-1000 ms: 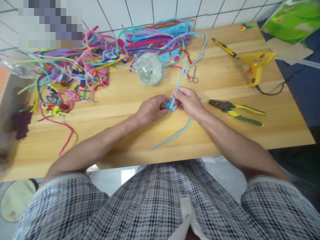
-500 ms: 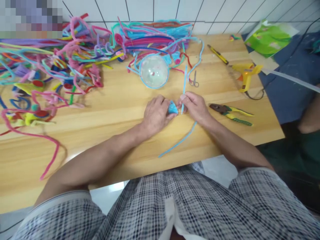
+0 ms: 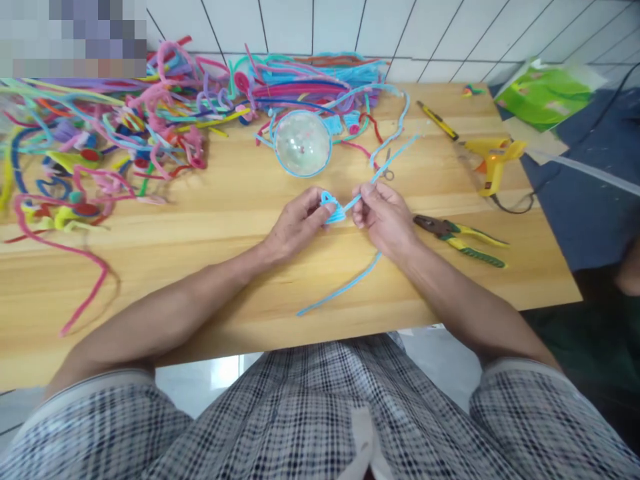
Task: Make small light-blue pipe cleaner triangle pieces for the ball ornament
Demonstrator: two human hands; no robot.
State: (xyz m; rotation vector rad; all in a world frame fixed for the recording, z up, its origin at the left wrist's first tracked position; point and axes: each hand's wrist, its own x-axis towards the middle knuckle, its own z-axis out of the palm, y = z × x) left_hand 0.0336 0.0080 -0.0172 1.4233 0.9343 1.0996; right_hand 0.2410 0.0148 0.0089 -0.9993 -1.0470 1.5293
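Observation:
My left hand [image 3: 299,225] pinches a small folded blue pipe-cleaner piece [image 3: 336,212] between thumb and fingers; a loop stands up at its top. Just to the right, my right hand [image 3: 384,212] is closed on a straight light-blue pipe cleaner [image 3: 397,160], which slants up to the right. Its lower end reaches the folded piece; whether the two are joined I cannot tell. A second blue pipe-cleaner length [image 3: 340,292] lies on the table, its upper end running up to my right wrist. Beyond my hands is a clear round dome [image 3: 303,144] with a blue rim.
Pliers [image 3: 460,240] lie right of my right hand, with a yellow glue gun [image 3: 493,163] and a cutter knife [image 3: 437,120] behind. Small scissors [image 3: 387,172] lie partly under the pipe cleaner. Many coloured pipe cleaners [image 3: 165,127] heap at the back left. A green packet [image 3: 547,97] sits back right.
The folded blue piece has tilted up, and its loop now shows. The pipe cleaner in my right hand has swung from nearly upright to slanting right, its lower end meeting the folded piece.

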